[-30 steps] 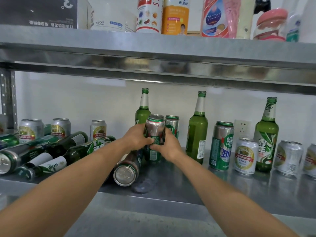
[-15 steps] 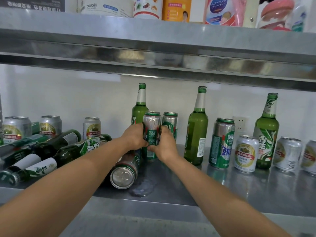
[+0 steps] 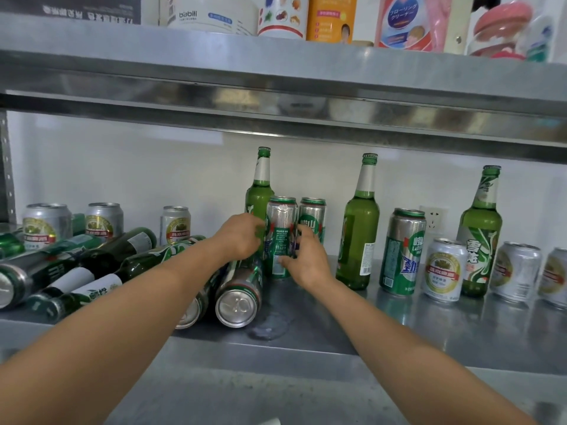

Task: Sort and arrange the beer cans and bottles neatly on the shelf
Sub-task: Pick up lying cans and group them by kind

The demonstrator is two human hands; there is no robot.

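In the head view, an upright tall can (image 3: 280, 237) is seen at the middle of the shelf (image 3: 399, 329), gripped from both sides; the left hand (image 3: 242, 237) is curled round its left flank, and the right hand (image 3: 306, 260) is closed on its lower right, thumb at the front. Its base appears to be set on the shelf, just in front of a second tall can (image 3: 313, 217) and a green bottle (image 3: 260, 185). The step is judged to be the squaring-up of this can in its row; the can is best pressed flat before release and its label turned forward, and the bottle behind must not be knocked. The lying cans (image 3: 237, 302) just beside its base are probably to be righted next; the wet patch (image 3: 270, 328) near the shelf's front is best avoided, since a can may slide there.
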